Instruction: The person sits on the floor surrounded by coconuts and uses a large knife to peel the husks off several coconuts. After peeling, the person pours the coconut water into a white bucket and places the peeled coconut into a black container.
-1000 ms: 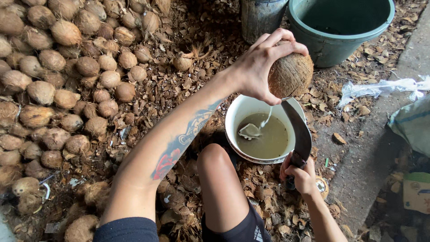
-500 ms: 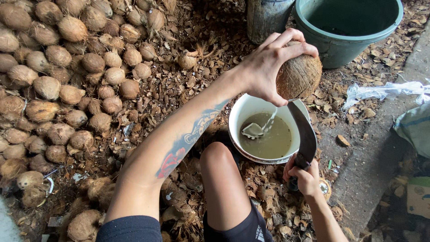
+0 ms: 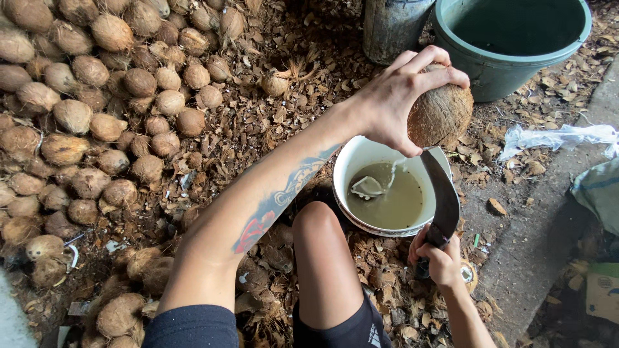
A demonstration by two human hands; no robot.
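Here the left hand (image 3: 396, 96) grips a coconut (image 3: 442, 115), fingers wrapped over its top, liquid trickling below them into a bowl (image 3: 387, 193). The right hand (image 3: 442, 258) is clenched round a knife (image 3: 443, 196), whose blade rises past its fingers to touch the coconut.

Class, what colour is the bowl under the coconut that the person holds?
White bowl, holding cloudy greenish liquid; head view shows it best.

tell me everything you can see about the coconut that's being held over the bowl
The coconut is round, brown and covered in rough, hairy fibre. The left hand grips it from above, fingers spread over its top and side. It hangs above the far rim of a white bowl of cloudy liquid, and a thin stream of liquid runs from its underside into the bowl. The tip of a dark curved knife, held in the right hand, meets its underside.
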